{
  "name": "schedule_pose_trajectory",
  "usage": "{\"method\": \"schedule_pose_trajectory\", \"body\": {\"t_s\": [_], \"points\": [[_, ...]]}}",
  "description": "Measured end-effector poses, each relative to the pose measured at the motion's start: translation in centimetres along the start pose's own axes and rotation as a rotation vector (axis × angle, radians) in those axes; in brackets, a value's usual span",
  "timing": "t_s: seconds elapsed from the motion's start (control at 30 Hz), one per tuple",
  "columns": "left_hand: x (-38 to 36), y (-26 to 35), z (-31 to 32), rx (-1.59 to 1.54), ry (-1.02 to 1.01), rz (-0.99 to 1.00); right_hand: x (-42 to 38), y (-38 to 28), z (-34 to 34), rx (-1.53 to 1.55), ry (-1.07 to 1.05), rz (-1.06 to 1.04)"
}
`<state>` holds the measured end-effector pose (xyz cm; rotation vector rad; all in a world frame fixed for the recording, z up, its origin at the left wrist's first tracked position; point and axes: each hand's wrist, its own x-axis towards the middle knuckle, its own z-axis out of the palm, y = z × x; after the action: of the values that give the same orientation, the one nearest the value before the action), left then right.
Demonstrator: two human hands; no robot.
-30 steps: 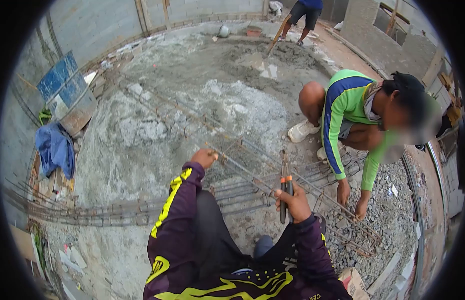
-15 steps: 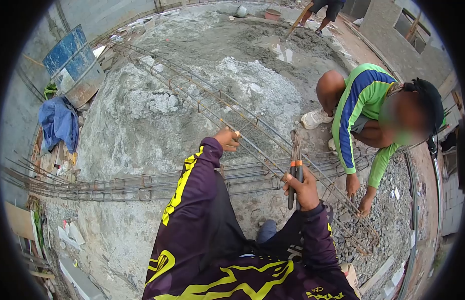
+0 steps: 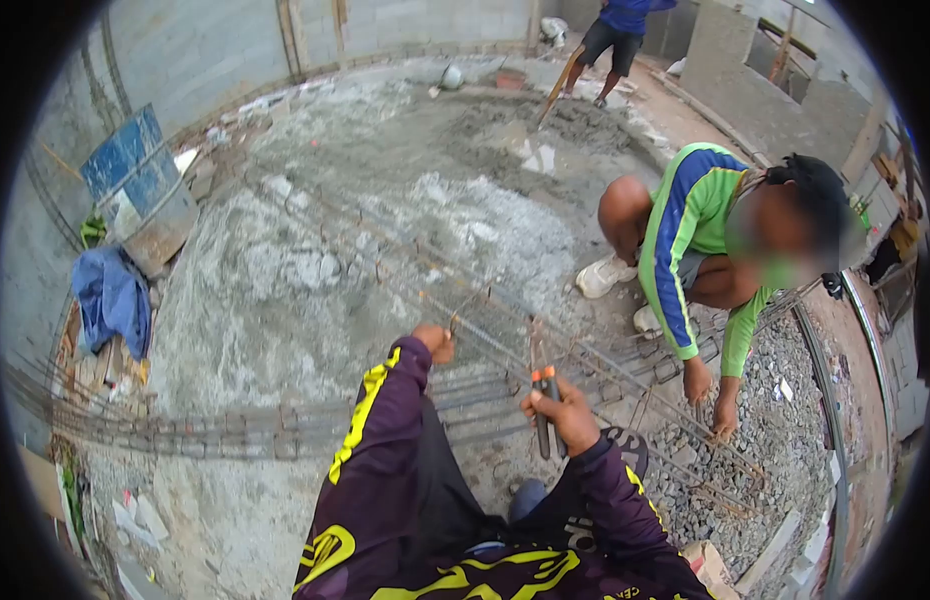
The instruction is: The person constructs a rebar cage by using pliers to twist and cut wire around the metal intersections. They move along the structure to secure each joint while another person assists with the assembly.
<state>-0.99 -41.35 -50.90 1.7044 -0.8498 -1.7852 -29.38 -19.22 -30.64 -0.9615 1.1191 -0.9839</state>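
Note:
My right hand [image 3: 567, 418] is wrapped around a pair of pincers [image 3: 541, 380] with black and orange handles, its metal jaws pointing up over the rebar cage. My left hand [image 3: 434, 343] is closed right at the near bar of the rebar cage [image 3: 485, 338]. A thin rust-coloured piece stands up by its fingers; I cannot tell what they grip. The cage slants from upper left to lower right, with square stirrups along it. At its lower right end, a crouching person in a green and blue shirt has both hands [image 3: 710, 400] at the bars.
Another rebar bundle [image 3: 235, 437] crosses behind my legs toward the left. Wet grey concrete mix [image 3: 385, 140] covers the ground ahead, where a person in blue holds a wooden handle [image 3: 562, 85]. Gravel [image 3: 785, 455] lies at right. A blue cloth [image 3: 110, 300] hangs at left.
The view has tilted up, blurring the cage. My left hand has drawn its fingers in at the near bar. My right hand still holds the pincers, now nearer to the left hand.

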Motion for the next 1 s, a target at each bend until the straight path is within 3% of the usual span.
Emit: {"method": "schedule_pose_trajectory", "body": {"t_s": [0.07, 0.23, 0.6, 0.87, 1.0], "points": [[-5.0, 3.0, 2.0, -0.029, -0.032, -0.068, 0.1, 0.2, -0.2, 0.018, 0.007, 0.021], [-8.2, 4.9, 3.4, -0.052, -0.040, -0.105, -0.2, -0.5, -0.1, 0.055, 0.002, 0.057], [-5.5, 3.9, 2.3, 0.003, 0.015, -0.089, -0.6, -0.3, -0.4, 0.059, 0.033, 0.013], [-6.2, 4.3, 1.5, -0.037, -0.182, -0.119, -0.7, -0.4, -1.0, 0.089, 0.043, -0.011], [-6.7, 4.5, 2.3, -0.035, -0.063, -0.078, -0.5, -0.2, -1.6, 0.119, 0.064, -0.009]]}}
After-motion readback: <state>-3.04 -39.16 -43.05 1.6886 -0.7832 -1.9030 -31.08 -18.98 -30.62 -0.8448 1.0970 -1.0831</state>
